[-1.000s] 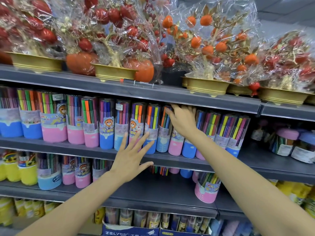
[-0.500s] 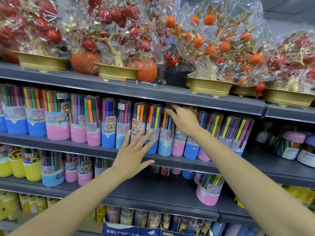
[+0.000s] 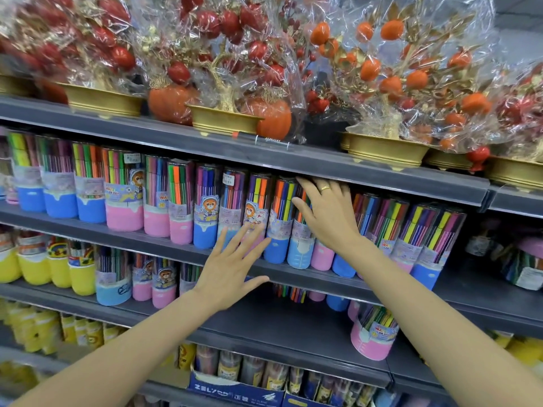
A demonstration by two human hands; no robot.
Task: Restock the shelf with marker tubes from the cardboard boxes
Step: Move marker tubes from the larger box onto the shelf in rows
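A long row of clear marker tubes [image 3: 205, 210] with pink or blue bases fills the middle grey shelf [image 3: 317, 279]. My right hand [image 3: 326, 214], wearing a ring, lies with spread straight fingers against the upper part of the tubes near the row's middle. My left hand [image 3: 232, 265] is spread flat with straight fingers in front of the lower parts of the tubes just left of it; contact cannot be told. Neither hand holds a tube. One pink-based tube [image 3: 371, 333] stands alone on the shelf below.
Wrapped ornamental fruit trees in gold pots [image 3: 223, 121] crowd the top shelf. Yellow-based tubs [image 3: 38, 268] and more marker tubes [image 3: 164, 283] stand lower left. A blue cardboard box [image 3: 235, 390] of tubes sits at the bottom. Round containers [image 3: 523, 268] stand at the right.
The view has shifted slightly, so the shelves appear further right. My left hand has risen a little toward the tube bases. My right hand's fingers have spread flatter on the tubes.
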